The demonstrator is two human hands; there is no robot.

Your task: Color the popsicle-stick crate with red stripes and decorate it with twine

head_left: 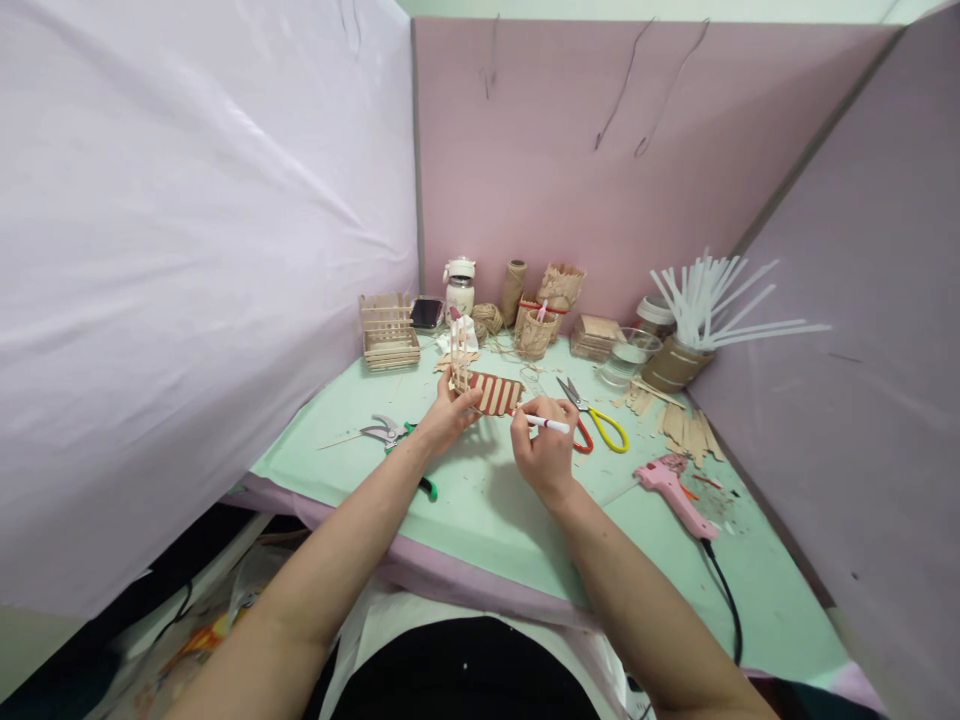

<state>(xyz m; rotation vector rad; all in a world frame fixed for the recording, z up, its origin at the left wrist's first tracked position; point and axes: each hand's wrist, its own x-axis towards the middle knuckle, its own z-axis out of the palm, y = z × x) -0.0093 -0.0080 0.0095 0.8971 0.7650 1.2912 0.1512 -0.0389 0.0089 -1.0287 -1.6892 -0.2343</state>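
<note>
Table: green top, lilac strip along the near edge.
Glue gun: pink, lying at the right, black cord trailing toward the near edge.
Pruners: green-handled, partly hidden under the left forearm.
Right hand: fingers curled closely round a white marker, pen-fashion.
Marker tip: at the right end of the model (whether it touches, one cannot tell).
Left hand: fingers closed on the model's left end, thumb on its near edge, other fingertips hidden.
Model: between the hands over the middle of the table, a panel striped red and bare wood, with an upright wooden frame at its left.
Scissors: blades ajar, one handle yellow, one red, just beyond the right hand.
Sticks: flat, wooden, loosely spread at the right.
Bowl: clear, beside a holder of white rods.
Back left: a slatted basket, then a phone.
Wall: pink, wire hooks hanging high.
</note>
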